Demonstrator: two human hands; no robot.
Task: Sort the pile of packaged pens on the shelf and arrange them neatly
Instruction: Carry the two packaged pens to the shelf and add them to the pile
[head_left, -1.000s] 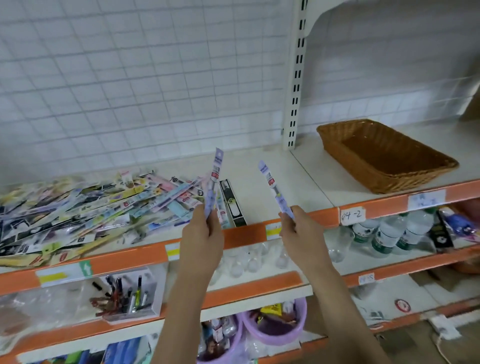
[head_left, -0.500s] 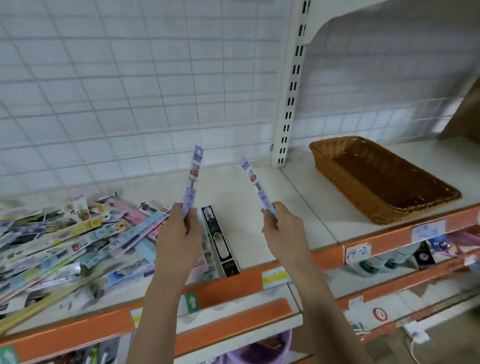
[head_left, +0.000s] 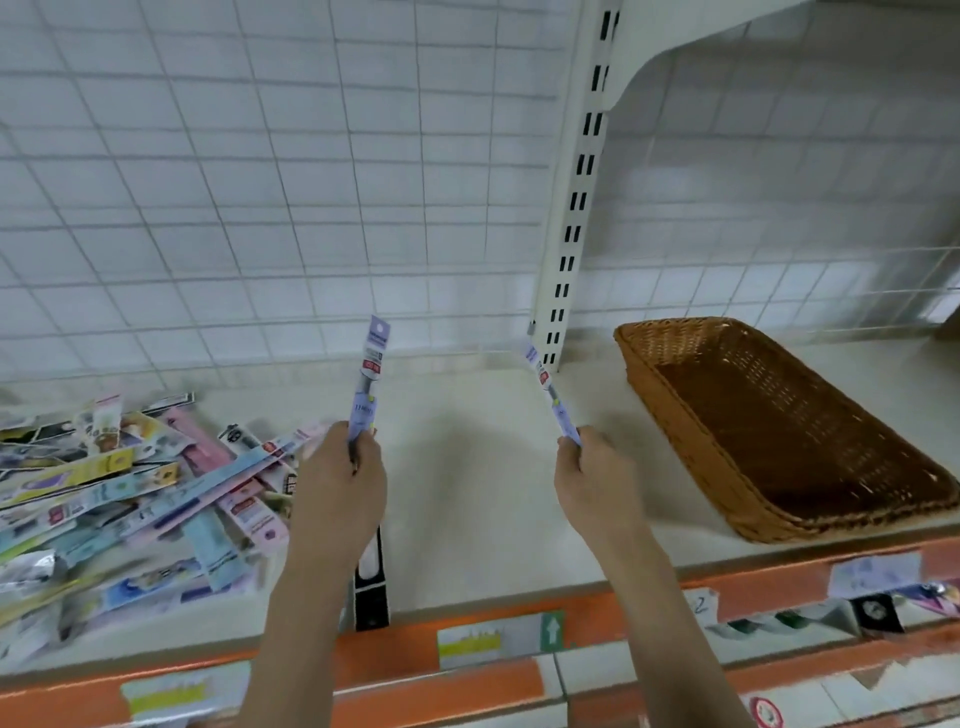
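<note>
White shelf (head_left: 483, 519) w/ grid back. Left hand (head_left: 340, 483) fingers pinch a lilac pen pack (head_left: 370, 384) upright; right hand (head_left: 592, 478) pinches its twin (head_left: 551, 397), tilted. Pile (head_left: 130, 493) lies left of left fingers. Best: match labels, lay both flat, parallel – bare patch btwn hands. Wicker basket (head_left: 675, 452) right of right fingers – looks empty.

Wicker basket (head_left: 769, 431) right on shelf; wire grid (head_left: 260, 182) behind.
</note>
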